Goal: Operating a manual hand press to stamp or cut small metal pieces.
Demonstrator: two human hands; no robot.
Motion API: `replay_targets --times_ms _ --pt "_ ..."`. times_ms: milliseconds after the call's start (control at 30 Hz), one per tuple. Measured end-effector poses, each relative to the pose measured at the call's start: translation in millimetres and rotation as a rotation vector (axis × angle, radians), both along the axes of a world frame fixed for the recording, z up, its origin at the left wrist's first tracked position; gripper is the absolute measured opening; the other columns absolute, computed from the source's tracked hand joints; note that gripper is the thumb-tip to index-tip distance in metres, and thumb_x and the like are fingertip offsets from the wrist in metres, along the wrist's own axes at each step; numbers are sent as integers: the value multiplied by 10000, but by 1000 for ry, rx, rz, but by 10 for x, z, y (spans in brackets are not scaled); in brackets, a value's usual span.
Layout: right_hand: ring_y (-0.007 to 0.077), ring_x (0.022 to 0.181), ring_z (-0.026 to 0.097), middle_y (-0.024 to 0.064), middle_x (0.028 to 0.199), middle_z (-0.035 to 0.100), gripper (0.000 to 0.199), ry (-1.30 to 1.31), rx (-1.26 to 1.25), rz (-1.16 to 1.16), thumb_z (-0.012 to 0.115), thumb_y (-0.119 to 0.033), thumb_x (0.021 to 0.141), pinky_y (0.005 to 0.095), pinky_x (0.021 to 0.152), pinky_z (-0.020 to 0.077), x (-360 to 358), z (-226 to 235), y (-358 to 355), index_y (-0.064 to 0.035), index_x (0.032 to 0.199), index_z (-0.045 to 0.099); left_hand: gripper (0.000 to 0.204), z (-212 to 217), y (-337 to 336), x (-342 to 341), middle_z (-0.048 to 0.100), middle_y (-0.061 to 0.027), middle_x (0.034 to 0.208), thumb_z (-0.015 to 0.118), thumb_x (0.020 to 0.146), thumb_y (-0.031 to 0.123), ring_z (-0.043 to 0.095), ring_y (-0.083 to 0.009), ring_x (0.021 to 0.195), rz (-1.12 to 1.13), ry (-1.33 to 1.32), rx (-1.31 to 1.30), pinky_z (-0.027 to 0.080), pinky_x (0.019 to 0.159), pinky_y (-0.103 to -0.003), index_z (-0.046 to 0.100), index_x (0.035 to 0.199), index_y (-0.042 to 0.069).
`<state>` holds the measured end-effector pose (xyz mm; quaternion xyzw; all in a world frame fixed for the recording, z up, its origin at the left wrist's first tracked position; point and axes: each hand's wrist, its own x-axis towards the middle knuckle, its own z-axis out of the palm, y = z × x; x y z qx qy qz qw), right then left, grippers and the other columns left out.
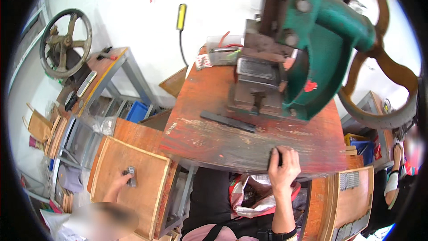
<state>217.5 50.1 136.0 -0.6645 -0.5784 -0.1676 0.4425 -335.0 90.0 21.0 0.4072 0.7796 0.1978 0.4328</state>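
Right hand (pixel 283 165) fingers curling over worn table (pixel 214 143) edge; black bar (pixel 227 121) lying beyond fingertips, green press (pixel 312 58) behind; left hand unseen.

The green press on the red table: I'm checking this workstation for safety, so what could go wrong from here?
1. The right hand grips the near edge of the red table, in front of the green press; if it strays toward the die block, fingers might be pinched.
2. The left hand holds a small metal part over a wooden tray off to the side; looking away could let it slip.
3. The dark flat bar lies loose on the table and might get knocked off.
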Motion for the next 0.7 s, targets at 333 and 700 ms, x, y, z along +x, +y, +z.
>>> replay_targets --times_ms 333,700 --pt "390 1105 491 234 1184 502 643 193 -131 467 789 -359 745 463 942 422 -132 365 -246 0 1213 535 614 2068 258 2237 641 -176 1047 810 698 225 639 -256 968 -1053 -42 555 501 861 -357 565 1174 -76" --pt "445 1149 481 262 1235 478 749 197 -501 556 765 -160 738 475 974 417 484 440 -93 4 1362 384 559 2055 712 4501 586 -233 1015 747 727 276 540 -391 1032 -1901 421 745 438 922 -434 540 1081 -104"
